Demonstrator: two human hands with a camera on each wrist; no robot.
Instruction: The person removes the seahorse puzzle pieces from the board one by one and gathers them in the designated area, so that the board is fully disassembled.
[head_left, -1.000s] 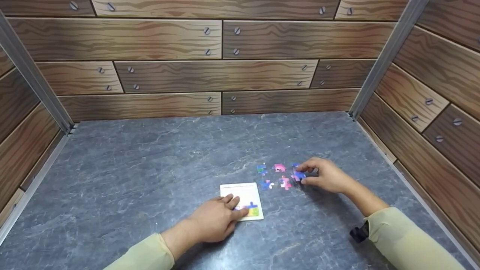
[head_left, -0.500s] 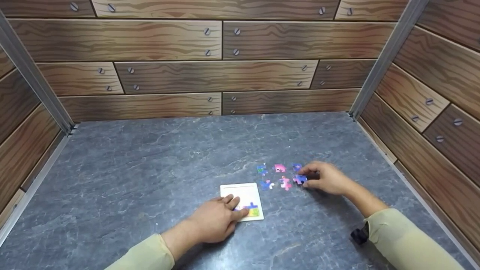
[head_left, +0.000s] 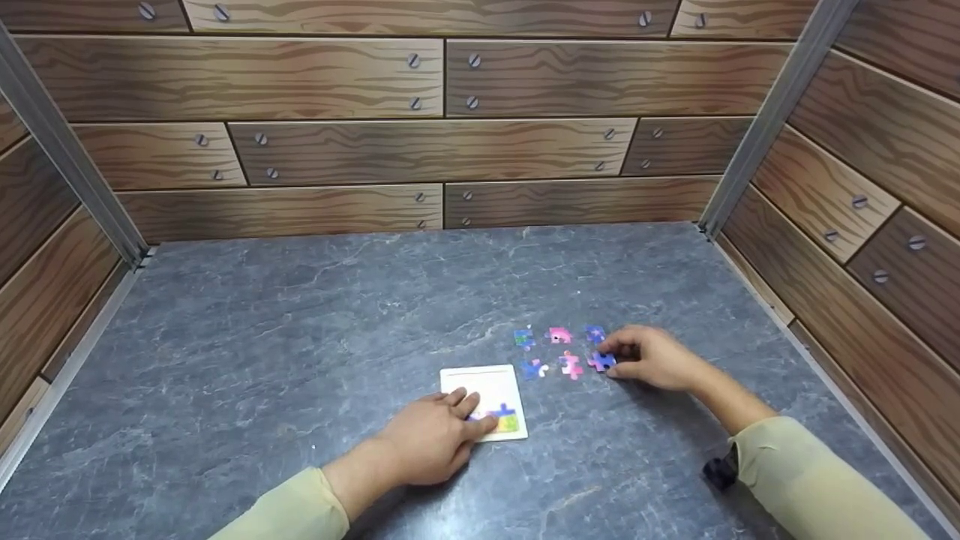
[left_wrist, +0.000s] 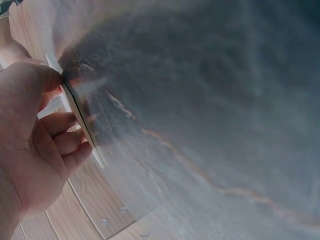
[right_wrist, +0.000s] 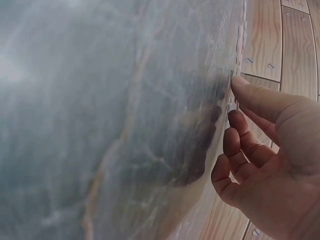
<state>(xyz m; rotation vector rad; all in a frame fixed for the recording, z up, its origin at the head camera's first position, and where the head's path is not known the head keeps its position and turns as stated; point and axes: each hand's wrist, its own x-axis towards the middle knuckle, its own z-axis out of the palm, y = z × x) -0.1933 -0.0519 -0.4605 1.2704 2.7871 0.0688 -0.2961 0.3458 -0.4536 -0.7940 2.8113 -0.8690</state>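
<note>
My left hand (head_left: 427, 437) rests on a white puzzle board (head_left: 480, 379), fingers lying across its face. Joined coloured pieces (head_left: 508, 421) fill part of the board's near end, and the hand covers some of them. To the right, my right hand (head_left: 656, 358) pinches a blue puzzle piece (head_left: 601, 361) at the table surface between thumb and fingertips. In the left wrist view the board (left_wrist: 82, 117) appears edge-on beside the left hand (left_wrist: 40, 135). The right wrist view shows the right hand (right_wrist: 270, 140) low at the table, with its piece barely visible.
Beside the right hand lie more loose pieces: a blue one (head_left: 595, 333), a pink one (head_left: 559, 335), a pink-and-white one (head_left: 571, 365), a blue-green one (head_left: 523, 339) and a blue-and-white one (head_left: 534, 369). Wood-patterned walls (head_left: 337, 154) enclose the grey marbled table (head_left: 300, 315).
My right hand has shifted slightly toward me and to the right, sliding the blue puzzle piece away from the one behind it. The left hand and board have stayed in place.
</note>
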